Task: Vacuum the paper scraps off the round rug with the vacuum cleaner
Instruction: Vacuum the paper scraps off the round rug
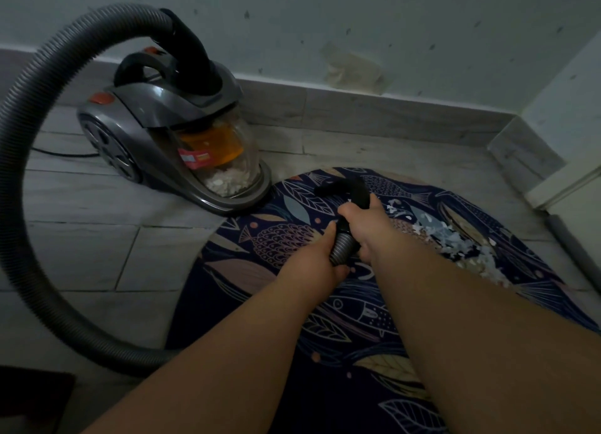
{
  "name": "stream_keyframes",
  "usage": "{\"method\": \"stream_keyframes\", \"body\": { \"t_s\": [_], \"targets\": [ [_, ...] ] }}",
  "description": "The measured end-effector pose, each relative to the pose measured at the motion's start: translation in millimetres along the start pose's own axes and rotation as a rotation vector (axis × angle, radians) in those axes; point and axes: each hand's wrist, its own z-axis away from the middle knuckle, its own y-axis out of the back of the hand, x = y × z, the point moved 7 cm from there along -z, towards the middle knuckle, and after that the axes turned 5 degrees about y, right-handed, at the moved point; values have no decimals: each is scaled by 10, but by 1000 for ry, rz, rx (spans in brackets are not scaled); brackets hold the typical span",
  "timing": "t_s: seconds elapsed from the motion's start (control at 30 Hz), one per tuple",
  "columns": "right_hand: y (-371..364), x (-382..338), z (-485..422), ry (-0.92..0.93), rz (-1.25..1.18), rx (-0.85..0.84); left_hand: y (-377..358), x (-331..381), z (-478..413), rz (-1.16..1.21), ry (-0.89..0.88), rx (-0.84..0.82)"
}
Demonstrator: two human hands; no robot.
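White paper scraps [455, 238], dark fish-patterned rug [276, 238]

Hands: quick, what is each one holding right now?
Left hand: closed, gripping the hose.
Right hand: closed, gripping the handle.

Dim interior, cool grey-green cast, low contrast. Light is soft and diffuse; the source can't be placed. No hard shadows, only faint darkening under the vacuum cleaner [153, 114], with a weak sheen on its grey shell and clear bin. Paper scraps [455, 238] are the brightest patch on the rug [234, 290]. Black handle [344, 186] nearly merges with the dark pattern. Bottom-left corner near black. Wide-angle bowing: skirting board [374, 108] curves, hose [19, 134] swells at the left edge. Overall soft; hose smeared low left.
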Motion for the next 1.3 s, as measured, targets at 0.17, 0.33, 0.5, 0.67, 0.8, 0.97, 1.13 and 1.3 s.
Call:
{"method": "stream_keyframes", "body": {
  "t_s": [0.17,0.33,0.5,0.67,0.8,0.97,1.13,1.3],
  "targets": [
    [152,-33,54,4,48,43,-129,94,-13,13,-10,-17],
    [351,12,77,21,83,109,-283,178,-82,28,-9,-65],
    [517,106,75,26,124,176,-406,247,-33,20,-21,-107],
    [622,148,51,10,135,175,-463,258,-56,9,-23,-122],
    [643,169,109,25,154,208,-485,208,-50,44,-21,-120],
    [642,195,150,15,123,209,-499,202,-19,63,-20,-130],
    [641,212,152,-1,110,207,-490,198,-6,48,-19,-121],
    [626,248,171,3,81,195,-474,194,50,44,-23,-121]
  ]
}}
